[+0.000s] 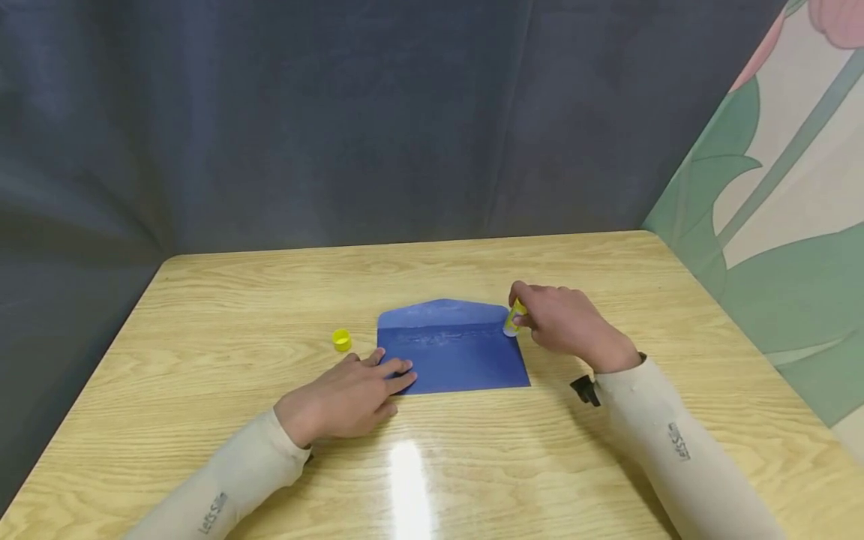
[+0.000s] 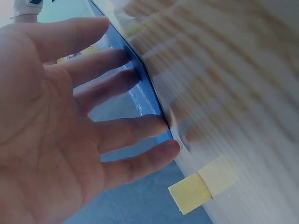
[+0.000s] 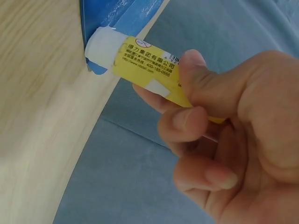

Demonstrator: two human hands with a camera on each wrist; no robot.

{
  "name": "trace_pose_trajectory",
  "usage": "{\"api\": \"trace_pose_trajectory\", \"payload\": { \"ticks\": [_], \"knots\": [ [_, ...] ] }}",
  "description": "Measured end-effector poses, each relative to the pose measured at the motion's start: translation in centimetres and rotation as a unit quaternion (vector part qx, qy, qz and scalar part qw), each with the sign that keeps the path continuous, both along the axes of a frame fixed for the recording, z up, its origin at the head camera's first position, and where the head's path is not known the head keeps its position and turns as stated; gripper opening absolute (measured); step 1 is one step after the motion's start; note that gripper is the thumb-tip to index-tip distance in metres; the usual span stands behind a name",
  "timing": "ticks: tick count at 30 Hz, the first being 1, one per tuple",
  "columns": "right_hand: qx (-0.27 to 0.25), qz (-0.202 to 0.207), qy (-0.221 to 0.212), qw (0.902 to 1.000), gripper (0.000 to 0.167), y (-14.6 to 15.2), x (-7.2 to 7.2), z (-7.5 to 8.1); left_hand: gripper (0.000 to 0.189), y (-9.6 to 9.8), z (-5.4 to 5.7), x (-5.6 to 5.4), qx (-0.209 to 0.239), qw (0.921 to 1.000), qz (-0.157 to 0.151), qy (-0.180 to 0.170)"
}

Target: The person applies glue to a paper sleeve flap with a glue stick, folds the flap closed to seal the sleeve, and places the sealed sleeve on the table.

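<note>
A blue envelope [image 1: 459, 364] lies on the table with its flap [image 1: 442, 311] unfolded away from me. Whitish glue smears show along the fold. My left hand [image 1: 354, 394] rests on the envelope's left side, fingers spread and pressing it down; the left wrist view shows those fingers fairly straight. At the envelope's right end, my right hand [image 1: 563, 319] grips a yellow glue stick [image 3: 149, 70] between thumb and fingers. The glue stick is tilted, its white end touching the paper near the flap's right corner.
A yellow glue stick cap [image 1: 341, 340] sits on the wooden table [image 1: 256, 300], left of the envelope. Behind the table hangs a dark curtain [image 1: 351, 127]. A wall with painted flowers and leaves [image 1: 796, 187] stands at the right.
</note>
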State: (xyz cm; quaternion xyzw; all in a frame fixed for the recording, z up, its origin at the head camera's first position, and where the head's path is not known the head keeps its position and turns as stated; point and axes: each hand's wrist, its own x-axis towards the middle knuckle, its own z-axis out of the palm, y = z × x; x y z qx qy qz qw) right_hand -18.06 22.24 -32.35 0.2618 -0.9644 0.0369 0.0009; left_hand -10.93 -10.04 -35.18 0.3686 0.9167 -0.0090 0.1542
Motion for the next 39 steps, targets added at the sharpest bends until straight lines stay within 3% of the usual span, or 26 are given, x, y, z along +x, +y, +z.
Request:
{"api": "trace_pose_trajectory", "payload": {
  "ticks": [8,13,21,30,39],
  "knots": [
    [-0.014,-0.023,0.005,0.9996,0.02,1.1,0.0,1.8,0.052,0.2,0.1,0.1,0.004,1.0,0.001,0.005],
    [-0.033,-0.019,0.01,0.9992,0.025,0.5,0.2,2.0,0.052,0.3,0.1,-0.1,0.004,0.9999,0.0,0.01],
    [-0.085,0.012,0.032,0.9958,0.033,-3.2,0.2,1.3,0.049,-0.1,-0.3,-0.2,0.021,0.9997,0.013,0.005],
    [-0.093,0.069,0.058,0.9916,0.035,-8.4,0.5,0.9,0.047,0.1,-0.3,-0.1,0.013,0.9991,-0.01,0.039],
    [-0.087,0.104,0.049,0.9896,0.031,-12.3,-0.1,0.4,0.045,0.1,-0.5,-0.2,0.004,0.9974,-0.043,0.058]
  ]
}}
